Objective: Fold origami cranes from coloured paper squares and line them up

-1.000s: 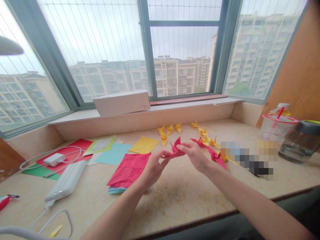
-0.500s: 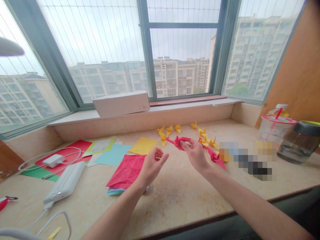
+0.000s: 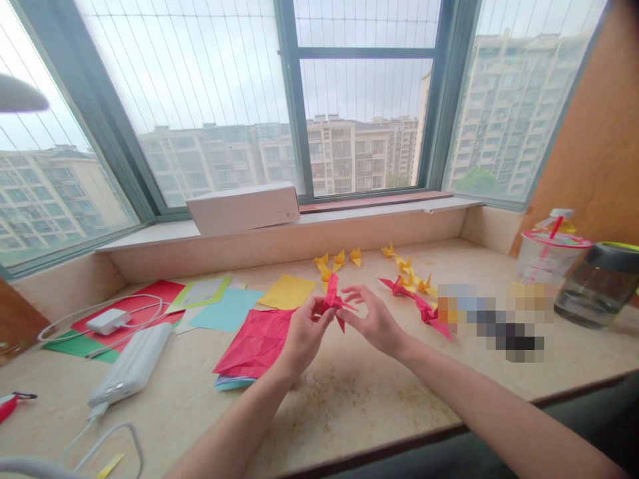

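Observation:
Both my hands are raised over the stone counter (image 3: 349, 399), meeting around a small folded red paper crane (image 3: 333, 301). My left hand (image 3: 304, 332) pinches the crane from the left with thumb and fingers. My right hand (image 3: 372, 320) touches it from the right, thumb and forefinger on the paper, the other fingers spread. Just below the left hand lies a crumpled red paper sheet (image 3: 257, 340) on a thin stack of coloured sheets. Two finished red cranes (image 3: 417, 303) lie to the right of my right hand.
Several small yellow cranes (image 3: 344, 258) sit farther back. Yellow, blue, green and red sheets (image 3: 227, 307) lie at the left with a white power bank (image 3: 130, 364), a charger and cables. A white box (image 3: 244, 206) rests on the sill. A plastic cup (image 3: 549, 256) and jar (image 3: 596, 283) stand right.
Half a second ago my right hand alone held the red crane out near the other cranes and my left hand was empty. Now the crane is back between both hands, nearer to me.

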